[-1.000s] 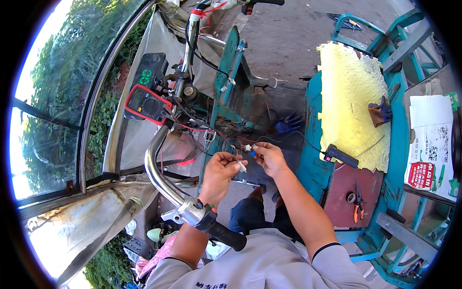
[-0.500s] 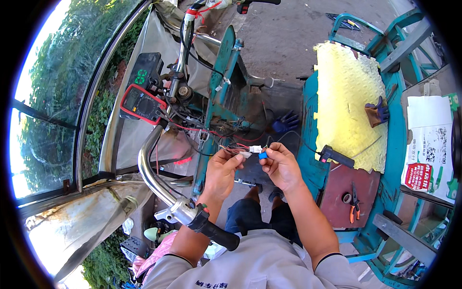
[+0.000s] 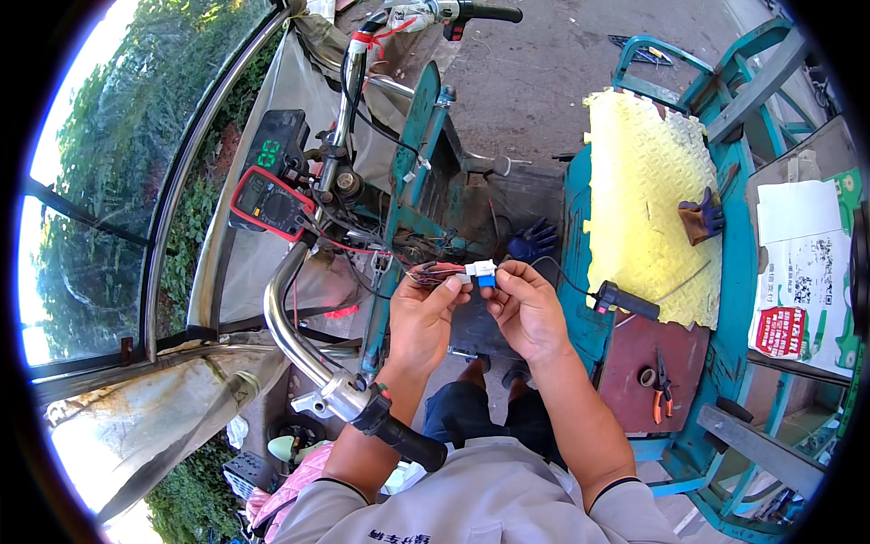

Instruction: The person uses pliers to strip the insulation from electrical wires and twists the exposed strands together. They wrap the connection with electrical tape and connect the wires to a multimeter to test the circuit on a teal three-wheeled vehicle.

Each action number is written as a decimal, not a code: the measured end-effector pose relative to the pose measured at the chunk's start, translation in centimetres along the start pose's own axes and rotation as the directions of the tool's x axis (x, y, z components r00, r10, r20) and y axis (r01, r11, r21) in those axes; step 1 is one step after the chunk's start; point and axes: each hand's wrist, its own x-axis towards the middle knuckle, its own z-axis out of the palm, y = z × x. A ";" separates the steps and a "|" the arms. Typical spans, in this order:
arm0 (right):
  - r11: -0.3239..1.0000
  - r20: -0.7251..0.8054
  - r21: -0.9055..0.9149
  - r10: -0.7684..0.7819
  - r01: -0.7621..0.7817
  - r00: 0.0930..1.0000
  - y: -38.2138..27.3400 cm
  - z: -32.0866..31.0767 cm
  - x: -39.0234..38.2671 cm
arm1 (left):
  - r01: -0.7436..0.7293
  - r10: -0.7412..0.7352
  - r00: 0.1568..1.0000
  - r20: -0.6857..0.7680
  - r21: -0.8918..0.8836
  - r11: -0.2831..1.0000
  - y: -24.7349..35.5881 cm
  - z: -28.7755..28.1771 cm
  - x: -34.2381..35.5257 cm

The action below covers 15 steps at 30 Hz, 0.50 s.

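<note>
In front of my body, my left hand pinches a bundle of thin wires, with a small white connector by its thumb tip. Another white plug connector sits at the end of the wires, between the hands. My right hand holds a small blue connector in its fingertips, close against the white ones. Whether the blue and white pieces are joined I cannot tell. Loose wiring runs from the teal frame toward my left hand.
A red-rimmed multimeter rests by the chrome handlebar on the left. At right, a yellow foam mat on the teal seat bears a work glove and a detached handlebar grip. Pliers and a tape roll lie nearer.
Both hands have risen slightly in view. The blue connector has moved up and left, closer to the white pieces. The view has shifted a little.
</note>
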 end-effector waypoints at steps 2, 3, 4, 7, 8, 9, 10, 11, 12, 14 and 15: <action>1.000 -0.013 -0.018 -0.002 0.002 1.000 -0.2 0.5 -0.1 | -0.032 0.032 0.999 -0.017 -0.009 0.999 -0.2 0.3 0.1; 1.000 -0.019 -0.028 -0.004 0.003 1.000 -0.3 0.7 -0.2 | -0.048 0.048 0.998 -0.026 -0.014 0.999 -0.2 0.4 0.2; 0.997 -0.027 -0.077 -0.024 0.022 0.999 -0.3 0.9 -0.2 | -0.047 0.047 0.999 -0.027 -0.003 0.999 -0.2 0.3 0.3; 0.982 -0.014 -0.172 -0.086 0.082 0.996 -0.5 1.3 -0.4 | -0.046 0.047 0.999 -0.023 0.043 0.998 0.0 0.3 0.6; 0.980 0.005 -0.167 -0.104 0.104 0.995 -0.6 1.3 -0.4 | -0.043 0.045 0.999 -0.021 0.067 0.997 0.2 0.4 0.6; 0.979 0.025 -0.162 -0.123 0.125 0.992 -0.7 1.4 -0.5 | -0.041 0.043 0.999 -0.019 0.090 0.995 0.4 0.5 0.6; 0.970 0.034 -0.187 -0.152 0.155 0.988 -0.8 1.5 -0.5 | -0.031 0.031 0.999 -0.006 0.111 0.993 0.6 0.5 0.7; 0.961 0.045 -0.209 -0.178 0.183 0.983 -0.8 1.5 -0.4 | -0.020 0.020 1.000 0.003 0.134 0.991 0.8 0.4 0.8; 0.950 0.056 -0.232 -0.203 0.211 0.978 -0.9 1.5 -0.4 | -0.011 0.009 1.000 0.013 0.156 0.988 0.9 0.5 0.9; 0.911 0.086 -0.303 -0.268 0.281 0.960 -1.1 1.7 -0.3 | 0.000 -0.001 1.000 0.008 0.181 0.984 1.2 0.8 1.0; 0.886 0.102 -0.338 -0.300 0.317 0.948 -1.3 1.9 -0.4 | 0.006 -0.008 1.000 0.007 0.193 0.981 1.4 0.9 1.0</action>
